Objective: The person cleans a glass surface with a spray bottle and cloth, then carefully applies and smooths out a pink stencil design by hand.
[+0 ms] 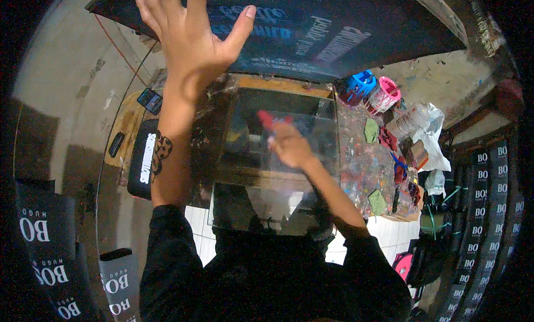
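My left hand (192, 35) is raised with its fingers spread, against or just in front of a dark panel (311, 38) with pale and blue lettering that tilts up at the far side. Whether the palm presses on it, I cannot tell. A small red rag (267, 119) sticks out past the fingers of my right hand (290, 144), which is closed on it and slightly blurred. Under that hand lies a glass pane (261, 177) with reflections in it. The rag is at or just over the glass; contact is hard to make out.
Right of the glass, on the paint-stained tabletop (359, 174), stand a blue paint pot (361, 85), a pink one (384, 94) and a clear bottle (409, 120). Green rag pieces (371, 130) lie nearby. To the left are a phone (149, 100) and a black case (143, 158).
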### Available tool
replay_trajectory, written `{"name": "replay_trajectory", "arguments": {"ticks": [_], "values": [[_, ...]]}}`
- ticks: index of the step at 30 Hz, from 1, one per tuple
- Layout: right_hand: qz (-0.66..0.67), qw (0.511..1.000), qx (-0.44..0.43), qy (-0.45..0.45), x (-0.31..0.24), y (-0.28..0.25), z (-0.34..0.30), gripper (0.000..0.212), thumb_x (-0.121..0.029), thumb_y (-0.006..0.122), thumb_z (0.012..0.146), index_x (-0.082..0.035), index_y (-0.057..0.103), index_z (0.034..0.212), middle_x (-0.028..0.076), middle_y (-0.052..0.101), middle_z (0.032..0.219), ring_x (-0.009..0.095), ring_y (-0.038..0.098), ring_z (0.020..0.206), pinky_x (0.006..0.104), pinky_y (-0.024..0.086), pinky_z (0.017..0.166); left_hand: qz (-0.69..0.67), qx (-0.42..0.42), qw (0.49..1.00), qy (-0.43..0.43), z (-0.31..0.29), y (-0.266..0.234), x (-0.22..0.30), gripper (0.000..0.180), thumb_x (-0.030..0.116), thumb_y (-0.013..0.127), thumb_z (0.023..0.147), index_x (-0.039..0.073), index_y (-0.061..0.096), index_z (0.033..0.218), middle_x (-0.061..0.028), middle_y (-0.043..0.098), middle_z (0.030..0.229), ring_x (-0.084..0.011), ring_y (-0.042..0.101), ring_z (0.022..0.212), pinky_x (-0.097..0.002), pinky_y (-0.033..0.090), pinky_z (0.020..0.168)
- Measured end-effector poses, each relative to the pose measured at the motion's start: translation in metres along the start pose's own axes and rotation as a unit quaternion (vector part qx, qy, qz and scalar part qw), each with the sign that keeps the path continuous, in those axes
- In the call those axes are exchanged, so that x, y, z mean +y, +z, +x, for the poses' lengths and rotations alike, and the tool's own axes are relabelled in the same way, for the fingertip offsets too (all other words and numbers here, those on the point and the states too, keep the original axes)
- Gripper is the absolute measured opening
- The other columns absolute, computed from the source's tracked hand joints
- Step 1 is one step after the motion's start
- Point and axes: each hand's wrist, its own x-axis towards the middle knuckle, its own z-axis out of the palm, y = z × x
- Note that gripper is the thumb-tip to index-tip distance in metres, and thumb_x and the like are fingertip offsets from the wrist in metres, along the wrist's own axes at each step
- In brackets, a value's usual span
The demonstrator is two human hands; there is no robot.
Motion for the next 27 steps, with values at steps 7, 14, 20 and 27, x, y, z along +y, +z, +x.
{"name": "replay_trajectory", "arguments": {"ticks": [7, 14, 20, 27], "values": [[-0.016, 0.997, -0.001, -0.071, -0.012, 0.017, -0.031, 0.068, -0.050, 0.036, 0.106, -0.001, 0.040, 0.152, 0.023, 0.044, 0.154, 0.039, 0.036, 0.147, 0.0451, 0.026, 0.123, -0.046, -0.006, 0.999, -0.002, 0.009, 0.000, 0.006, 0.102, 0.033, 0.075, 0.076, 0.018, 0.024, 0.163, -0.0237, 0.011, 0.169, -0.0456, 0.006, 0.155, -0.0642, 0.006, 0.121], [-0.032, 0.999, 0.021, 0.012, 0.006, 0.004, -0.036, 0.070, -0.050, 0.039, 0.106, 0.001, 0.035, 0.155, 0.023, 0.040, 0.157, 0.038, 0.033, 0.149, 0.0444, 0.023, 0.125, 0.042, 0.012, 0.999, 0.031, 0.007, 0.018, -0.008, 0.096, 0.032, 0.072, 0.081, 0.019, 0.024, 0.163, -0.0201, 0.011, 0.170, -0.0426, 0.006, 0.156, -0.0643, 0.007, 0.121], [-0.016, 0.995, -0.099, 0.024, -0.014, -0.032, -0.045, 0.070, -0.048, 0.043, 0.103, 0.000, 0.037, 0.154, 0.021, 0.039, 0.158, 0.038, 0.035, 0.148, 0.0459, 0.030, 0.122, 0.060, 0.010, 0.998, 0.035, 0.014, 0.027, -0.012, 0.093, 0.030, 0.072, 0.082, 0.019, 0.025, 0.163, -0.0182, 0.014, 0.169, -0.0418, 0.008, 0.156, -0.0616, 0.009, 0.122], [-0.108, 0.993, -0.037, -0.012, 0.016, 0.000, -0.094, 0.061, -0.021, 0.056, 0.093, -0.001, 0.044, 0.149, 0.019, 0.044, 0.155, 0.033, 0.039, 0.146, 0.0428, 0.037, 0.118, -0.056, 0.010, 0.998, 0.008, 0.049, 0.053, -0.002, 0.088, 0.028, 0.072, 0.082, 0.022, 0.032, 0.160, -0.0152, 0.021, 0.167, -0.0399, 0.015, 0.155, -0.0613, 0.013, 0.122]]}}
